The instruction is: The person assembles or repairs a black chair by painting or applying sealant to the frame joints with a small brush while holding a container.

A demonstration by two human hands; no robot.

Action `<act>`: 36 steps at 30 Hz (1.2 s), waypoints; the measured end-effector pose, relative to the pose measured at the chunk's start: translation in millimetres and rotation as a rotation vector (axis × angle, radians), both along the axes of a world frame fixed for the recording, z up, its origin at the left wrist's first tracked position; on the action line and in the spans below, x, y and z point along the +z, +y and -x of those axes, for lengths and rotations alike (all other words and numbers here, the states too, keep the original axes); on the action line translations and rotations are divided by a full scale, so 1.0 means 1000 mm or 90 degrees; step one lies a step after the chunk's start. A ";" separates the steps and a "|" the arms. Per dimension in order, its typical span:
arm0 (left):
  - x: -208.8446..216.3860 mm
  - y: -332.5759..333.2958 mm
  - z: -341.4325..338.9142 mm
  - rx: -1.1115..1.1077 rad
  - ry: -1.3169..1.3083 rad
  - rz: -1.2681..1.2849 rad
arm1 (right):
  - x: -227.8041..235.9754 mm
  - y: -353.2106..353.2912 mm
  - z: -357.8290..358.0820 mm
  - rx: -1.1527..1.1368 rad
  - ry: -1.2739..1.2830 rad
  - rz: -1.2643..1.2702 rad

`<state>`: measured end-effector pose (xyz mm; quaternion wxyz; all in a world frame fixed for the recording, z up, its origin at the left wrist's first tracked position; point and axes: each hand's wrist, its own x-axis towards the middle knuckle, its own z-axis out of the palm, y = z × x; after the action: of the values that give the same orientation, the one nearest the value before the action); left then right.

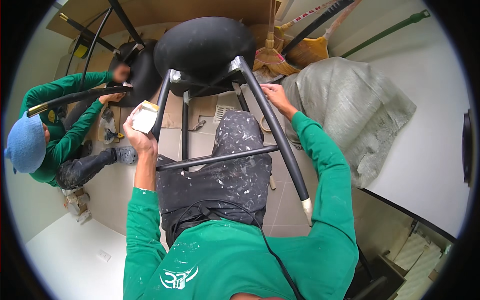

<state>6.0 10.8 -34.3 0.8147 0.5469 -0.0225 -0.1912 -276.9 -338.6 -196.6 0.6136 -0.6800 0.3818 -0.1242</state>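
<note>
Grey floor tiles (287, 207) and pale walls (52, 62) surround a tilted black stool (205, 45), directly before the person: smooth round seat, tubular legs, whitish patches at the joints. Right of the stool slumps a creased, woven grey sheet (345, 110); behind it, bristly straw brooms (270, 57). At the stool's left leg, the left hand (141, 136) grips a white, squarish piece (145, 119); the right hand (278, 97) bends its fingers beside the right leg, whether pinching I cannot tell.
</note>
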 end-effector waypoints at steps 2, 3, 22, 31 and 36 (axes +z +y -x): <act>-0.001 0.005 -0.003 0.001 -0.004 -0.004 | -0.004 0.003 -0.013 0.058 0.017 0.035; -0.003 0.008 -0.005 -0.004 -0.008 0.006 | -0.005 0.004 -0.019 0.086 0.025 0.052; -0.001 0.018 -0.010 -0.003 0.005 0.001 | -0.029 0.019 -0.027 0.015 0.016 0.055; 0.001 0.008 -0.007 -0.004 0.021 0.001 | -0.037 0.011 -0.020 0.018 0.065 0.059; -0.004 0.012 -0.010 -0.011 0.009 0.017 | -0.036 0.012 -0.027 0.003 0.042 0.101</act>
<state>15.9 22.9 -38.6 0.8203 0.5347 -0.0238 -0.2018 -250.3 -326.8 -232.7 0.5455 -0.7309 0.3889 -0.1299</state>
